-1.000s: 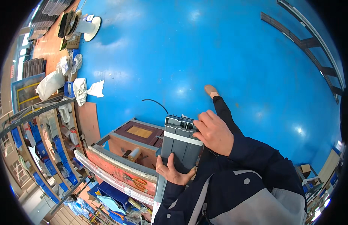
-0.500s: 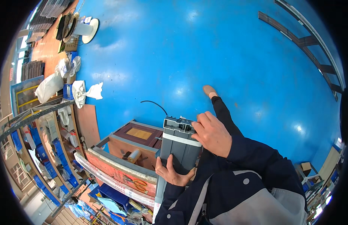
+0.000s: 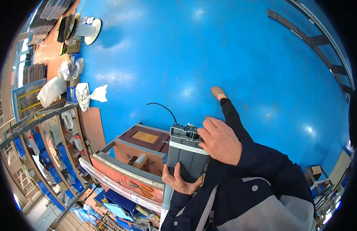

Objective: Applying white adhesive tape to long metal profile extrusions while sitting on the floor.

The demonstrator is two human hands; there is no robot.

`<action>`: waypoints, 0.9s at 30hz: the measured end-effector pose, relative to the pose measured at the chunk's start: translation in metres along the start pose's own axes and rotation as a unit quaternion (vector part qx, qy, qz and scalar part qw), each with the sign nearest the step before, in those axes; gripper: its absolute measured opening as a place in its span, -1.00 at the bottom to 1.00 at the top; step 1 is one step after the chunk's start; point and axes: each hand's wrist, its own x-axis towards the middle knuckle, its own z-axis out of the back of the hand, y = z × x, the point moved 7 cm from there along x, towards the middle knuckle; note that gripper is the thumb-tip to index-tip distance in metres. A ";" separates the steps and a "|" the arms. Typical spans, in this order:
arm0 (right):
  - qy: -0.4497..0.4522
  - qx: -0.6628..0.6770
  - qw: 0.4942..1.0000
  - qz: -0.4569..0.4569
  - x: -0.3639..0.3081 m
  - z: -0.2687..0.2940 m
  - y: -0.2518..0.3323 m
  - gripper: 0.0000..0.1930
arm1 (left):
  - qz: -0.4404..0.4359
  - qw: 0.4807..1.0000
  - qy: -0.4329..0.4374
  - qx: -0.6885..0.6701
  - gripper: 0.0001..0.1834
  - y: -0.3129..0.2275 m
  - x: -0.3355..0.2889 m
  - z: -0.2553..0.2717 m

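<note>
A dark grey bundle of long hollow profiles [image 3: 188, 163] lies in front of me, bound with a white band [image 3: 189, 147] near its far end. Its open end shows pale cut edges and black inner parts. My left hand [image 3: 181, 179] grips the bundle from below, thumb and fingers spread across its top face. My right hand [image 3: 221, 140] is closed at the right corner of the open end, fingertips against the edge; what they pinch is hidden. From behind the open end a thin black strip [image 3: 163, 107] curves out to the left over the floor.
On the left a workbench [image 3: 128, 169] carries orange-handled pliers [image 3: 146, 191] and a roll of tape [image 3: 140, 160]. Beyond it stands a rack [image 3: 43, 119] with blue bins. White sacks [image 3: 51, 90] and a cable spool [image 3: 93, 30] sit farther back. Dark frames [image 3: 317, 40] lie at the upper right.
The bundle's open end and both hands sit slightly lower and farther right in view, as does the surrounding scene. My right hand stays at the corner, its fingers slightly shifted.
</note>
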 end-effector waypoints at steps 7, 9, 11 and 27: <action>-0.005 0.019 1.000 0.014 0.002 0.004 -0.005 -0.63 | 0.009 1.000 -0.001 0.001 0.08 0.001 0.001 -0.001; 0.012 0.031 0.999 0.012 0.006 0.009 -0.003 -0.62 | 0.012 1.000 -0.007 0.004 0.07 0.001 0.001 0.000; 0.008 0.037 0.999 0.015 0.013 0.016 -0.002 -0.62 | 0.019 1.000 0.000 0.000 0.05 0.002 0.001 -0.001; 0.034 0.126 0.990 0.060 0.057 -0.019 0.004 -0.70 | 0.028 0.999 0.027 -0.021 -0.04 0.005 0.002 0.000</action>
